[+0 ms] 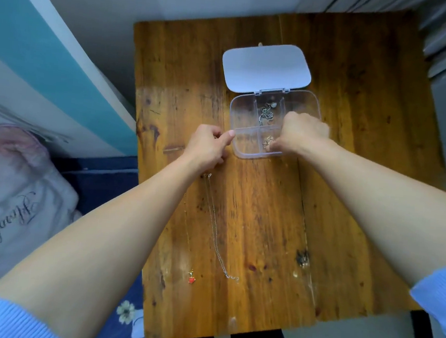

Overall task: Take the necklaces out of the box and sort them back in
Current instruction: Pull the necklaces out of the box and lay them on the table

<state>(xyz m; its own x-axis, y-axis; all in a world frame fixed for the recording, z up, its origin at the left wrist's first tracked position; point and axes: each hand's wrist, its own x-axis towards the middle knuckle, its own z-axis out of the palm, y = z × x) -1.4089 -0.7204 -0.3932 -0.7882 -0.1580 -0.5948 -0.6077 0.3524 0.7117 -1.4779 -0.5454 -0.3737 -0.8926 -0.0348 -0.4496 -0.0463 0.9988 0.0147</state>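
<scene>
Where the box is lying: clear plastic box (244, 108) is sitting on the wooden table (355, 126), toward the far edge and about midway between the side edges; its white lid (265, 67) is lying open flat beyond it
Compartments: dividers are splitting the box into three far cells and two near cells
Silver necklace: silver necklace (266, 113) is lying bunched in the far middle cell
Gold necklace: gold necklace (268, 141) is lying heaped in the near right cell
Right hand: right hand (303, 134) is reaching over the box's right side; fingers are curled and bunched together, tips pinching the gold necklace
Left hand: left hand (209, 146) is resting at the box's near left corner; thumb tip is touching the rim, other fingers are curling inward; whether they are holding anything cannot be told
Loose chain: loose chain (216, 235) is lying stretched on the table, running from just beside the left wrist toward the near edge
Red pendant: red pendant (192, 279) is lying near the near edge, left of the loose chain's end, on a second, very fine chain
Surroundings: white cushion (16, 204) with script lettering is lying off the table's left edge
</scene>
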